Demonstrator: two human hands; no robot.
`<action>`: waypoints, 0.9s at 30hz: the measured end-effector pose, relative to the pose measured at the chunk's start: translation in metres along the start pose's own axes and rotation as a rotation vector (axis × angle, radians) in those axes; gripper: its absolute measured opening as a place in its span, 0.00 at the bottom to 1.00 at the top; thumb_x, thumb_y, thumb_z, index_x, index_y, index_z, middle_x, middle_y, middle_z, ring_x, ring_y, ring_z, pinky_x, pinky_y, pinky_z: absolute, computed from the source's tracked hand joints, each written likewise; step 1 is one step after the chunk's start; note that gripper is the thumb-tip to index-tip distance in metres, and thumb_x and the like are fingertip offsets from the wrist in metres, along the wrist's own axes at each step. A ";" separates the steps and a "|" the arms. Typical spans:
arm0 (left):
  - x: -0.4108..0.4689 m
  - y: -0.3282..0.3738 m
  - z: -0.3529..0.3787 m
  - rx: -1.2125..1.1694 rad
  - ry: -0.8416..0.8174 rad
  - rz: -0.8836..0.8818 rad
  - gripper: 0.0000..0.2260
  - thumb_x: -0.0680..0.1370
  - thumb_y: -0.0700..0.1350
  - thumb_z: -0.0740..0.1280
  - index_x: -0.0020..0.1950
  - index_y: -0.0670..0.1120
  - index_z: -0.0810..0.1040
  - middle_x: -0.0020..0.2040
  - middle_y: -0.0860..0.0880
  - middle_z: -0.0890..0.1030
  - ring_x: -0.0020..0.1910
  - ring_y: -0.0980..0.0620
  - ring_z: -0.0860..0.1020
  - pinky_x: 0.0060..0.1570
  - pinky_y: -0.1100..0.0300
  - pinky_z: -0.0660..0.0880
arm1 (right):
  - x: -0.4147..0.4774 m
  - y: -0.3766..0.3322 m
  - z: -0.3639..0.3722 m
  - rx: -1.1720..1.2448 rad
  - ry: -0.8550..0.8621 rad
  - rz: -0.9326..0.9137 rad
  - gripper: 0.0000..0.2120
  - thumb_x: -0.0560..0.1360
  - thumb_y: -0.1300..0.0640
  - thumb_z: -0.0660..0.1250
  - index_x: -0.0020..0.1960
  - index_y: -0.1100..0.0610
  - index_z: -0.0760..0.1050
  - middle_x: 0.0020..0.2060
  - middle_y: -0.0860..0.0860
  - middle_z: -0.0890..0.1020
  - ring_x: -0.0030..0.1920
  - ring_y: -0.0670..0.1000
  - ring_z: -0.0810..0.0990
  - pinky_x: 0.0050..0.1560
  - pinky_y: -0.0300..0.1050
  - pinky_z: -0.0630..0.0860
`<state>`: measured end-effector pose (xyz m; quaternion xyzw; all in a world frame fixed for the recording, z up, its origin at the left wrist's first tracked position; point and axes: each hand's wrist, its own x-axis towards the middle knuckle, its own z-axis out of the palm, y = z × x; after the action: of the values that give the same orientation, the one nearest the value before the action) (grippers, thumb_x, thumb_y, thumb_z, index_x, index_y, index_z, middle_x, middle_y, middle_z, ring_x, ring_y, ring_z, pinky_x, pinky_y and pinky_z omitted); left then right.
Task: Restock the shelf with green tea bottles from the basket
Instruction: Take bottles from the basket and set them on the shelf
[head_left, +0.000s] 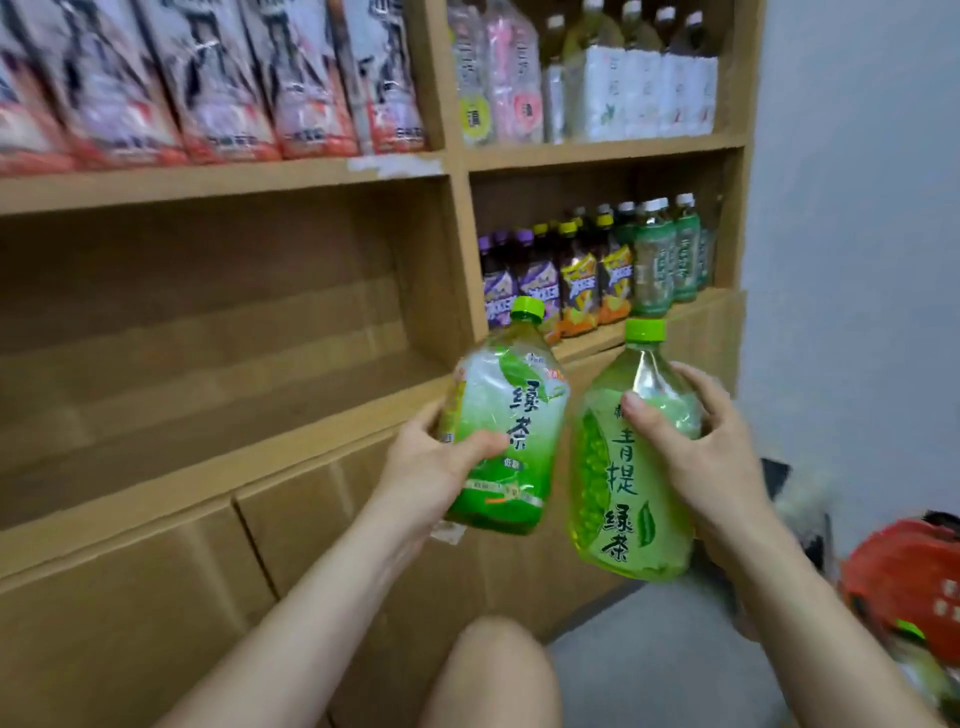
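Observation:
My left hand (431, 462) grips a green tea bottle (506, 421) with a green cap and a green-and-white label, tilted slightly right. My right hand (696, 447) holds a second, larger green tea bottle (623, 467) with a lighter green label, by its shoulder. Both bottles hang in the air in front of the cardboard shelf unit (457, 260). The wide shelf compartment (208, 332) at the left has nothing in it. The red basket (904, 587) sits low at the right edge, partly cut off and blurred.
The right compartment holds purple, yellow and green-labelled bottles (597, 265). Above are packs of drinks (208, 78) and more bottles (623, 78). Closed cardboard boxes (156, 597) form the base. My knee (498, 670) is below; a pale wall (857, 208) stands at right.

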<state>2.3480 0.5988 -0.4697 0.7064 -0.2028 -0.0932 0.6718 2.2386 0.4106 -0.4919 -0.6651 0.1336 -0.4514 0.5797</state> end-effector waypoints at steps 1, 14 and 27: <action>0.004 0.001 -0.013 -0.003 0.067 0.025 0.23 0.60 0.45 0.77 0.54 0.47 0.79 0.43 0.50 0.86 0.40 0.51 0.84 0.41 0.59 0.79 | 0.001 -0.002 0.015 -0.004 -0.038 -0.010 0.30 0.58 0.37 0.75 0.57 0.42 0.74 0.46 0.35 0.81 0.46 0.37 0.81 0.55 0.48 0.79; 0.105 -0.023 -0.180 0.328 0.599 0.110 0.30 0.69 0.49 0.76 0.66 0.50 0.66 0.53 0.52 0.78 0.50 0.51 0.77 0.43 0.61 0.70 | 0.068 -0.023 0.212 0.190 -0.223 -0.077 0.27 0.66 0.47 0.76 0.61 0.49 0.71 0.50 0.46 0.82 0.48 0.45 0.83 0.52 0.49 0.80; 0.111 -0.045 -0.240 0.740 0.565 0.034 0.28 0.66 0.58 0.75 0.52 0.47 0.62 0.55 0.44 0.79 0.53 0.41 0.78 0.45 0.53 0.74 | 0.075 0.023 0.330 0.015 -0.488 -0.133 0.35 0.61 0.27 0.68 0.64 0.35 0.64 0.58 0.48 0.78 0.60 0.52 0.77 0.61 0.57 0.75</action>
<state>2.5525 0.7721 -0.4793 0.8928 -0.0430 0.1925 0.4050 2.5375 0.5661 -0.4533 -0.7575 -0.0578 -0.3155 0.5686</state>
